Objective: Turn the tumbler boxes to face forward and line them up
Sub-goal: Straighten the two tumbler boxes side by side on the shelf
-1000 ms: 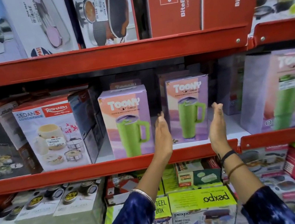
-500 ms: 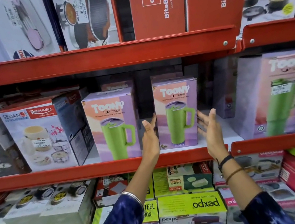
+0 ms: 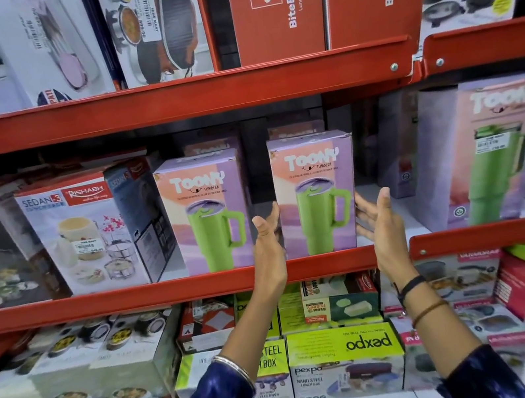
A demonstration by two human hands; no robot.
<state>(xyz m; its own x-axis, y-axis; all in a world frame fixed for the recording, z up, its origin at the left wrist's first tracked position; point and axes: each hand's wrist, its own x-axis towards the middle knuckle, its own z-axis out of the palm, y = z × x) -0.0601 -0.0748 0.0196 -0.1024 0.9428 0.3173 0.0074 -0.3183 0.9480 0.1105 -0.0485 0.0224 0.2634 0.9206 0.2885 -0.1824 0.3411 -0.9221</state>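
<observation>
A shop rack of red metal shelves carries boxed kitchenware. On the middle shelf, the left hand and right hand flank the right tumbler box, grip wide, palms facing its sides; the left fingers touch its left edge, the right hand's contact is unclear. The box faces forward. Left of it stands a second tumbler box, also front-facing. Right of it, a larger tumbler box stands angled.

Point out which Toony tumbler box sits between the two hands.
The middle box: left hand and right hand flank its sides. The left box and the angled right box stand apart.
</observation>
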